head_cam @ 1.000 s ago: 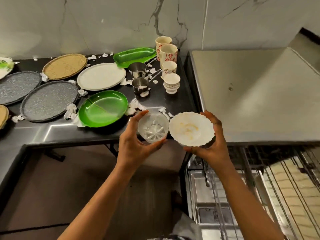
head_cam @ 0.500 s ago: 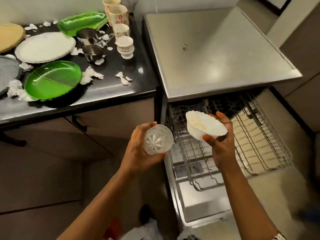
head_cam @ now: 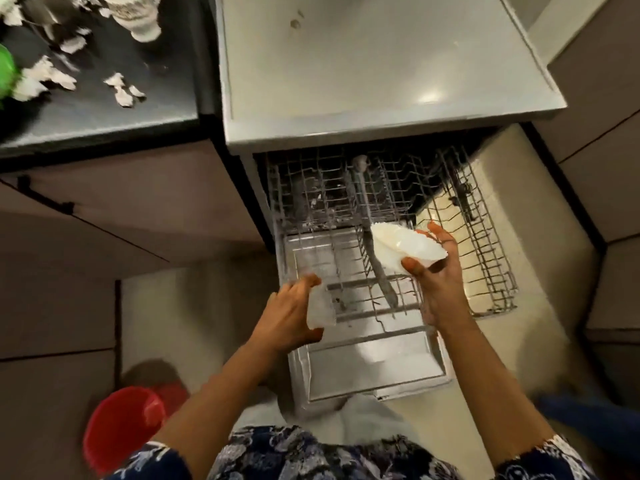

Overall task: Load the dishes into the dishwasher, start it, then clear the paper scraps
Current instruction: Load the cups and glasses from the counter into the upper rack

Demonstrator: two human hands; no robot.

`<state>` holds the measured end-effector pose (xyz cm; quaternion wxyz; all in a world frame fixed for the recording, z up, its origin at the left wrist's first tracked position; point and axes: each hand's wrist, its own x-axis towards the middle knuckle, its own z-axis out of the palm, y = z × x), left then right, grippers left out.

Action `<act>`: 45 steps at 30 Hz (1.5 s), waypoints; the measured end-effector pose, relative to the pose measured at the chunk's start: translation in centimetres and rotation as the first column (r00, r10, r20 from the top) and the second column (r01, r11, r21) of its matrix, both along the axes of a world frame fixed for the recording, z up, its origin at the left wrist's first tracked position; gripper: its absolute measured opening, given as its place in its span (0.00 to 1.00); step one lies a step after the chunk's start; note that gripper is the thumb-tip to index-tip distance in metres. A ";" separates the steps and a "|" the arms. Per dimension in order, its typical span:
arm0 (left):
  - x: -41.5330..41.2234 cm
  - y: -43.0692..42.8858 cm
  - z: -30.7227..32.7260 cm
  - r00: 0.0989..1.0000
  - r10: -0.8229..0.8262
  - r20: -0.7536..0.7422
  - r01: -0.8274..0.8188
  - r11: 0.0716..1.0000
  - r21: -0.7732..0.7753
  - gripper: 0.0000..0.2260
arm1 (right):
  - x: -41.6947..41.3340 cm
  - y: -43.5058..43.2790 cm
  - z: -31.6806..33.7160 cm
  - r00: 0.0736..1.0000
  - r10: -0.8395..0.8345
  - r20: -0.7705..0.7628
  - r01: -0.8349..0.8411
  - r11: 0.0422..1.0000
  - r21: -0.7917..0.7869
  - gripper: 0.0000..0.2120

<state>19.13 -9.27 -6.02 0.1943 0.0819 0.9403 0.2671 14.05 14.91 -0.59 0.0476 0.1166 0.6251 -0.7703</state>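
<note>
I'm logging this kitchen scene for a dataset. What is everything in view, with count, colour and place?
white bowl: one, white, held over the rack
glass bowl: one, clear, held at the rack's left side
rack: one, grey wire, pulled out over the door
door: one, steel, folded down
dishwasher top: one, grey, above the rack
counter: one, black, upper left
paper scraps: several, white, on the counter
plate: one, green, counter's left edge, mostly cut off
cups: blurred stack, whitish, counter's far side
bucket: one, red, floor, lower left
left hand: grips the glass bowl
right hand: grips the white bowl
</note>
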 end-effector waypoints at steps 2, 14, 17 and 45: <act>0.0 2.4 -1.7 0.998 -0.069 0.009 0.069 0.986 -0.149 0.38 | -1.0 2.2 -0.8 0.997 0.073 0.016 -0.073 0.997 0.027 0.44; -2.9 10.4 -7.2 0.993 -0.117 0.001 0.096 0.810 -0.579 0.34 | -2.8 8.4 -3.4 0.969 0.218 0.113 -0.223 0.974 0.037 0.46; -3.2 11.7 -7.9 0.989 -0.141 0.048 0.140 0.767 -0.627 0.32 | -2.4 9.4 -4.3 0.969 0.203 0.137 -0.208 0.978 0.021 0.48; -3.4 12.6 -8.9 0.978 -0.198 -0.064 0.136 0.843 -0.520 0.32 | -3.8 10.8 -8.0 0.946 0.230 0.230 -0.165 0.949 -0.270 0.52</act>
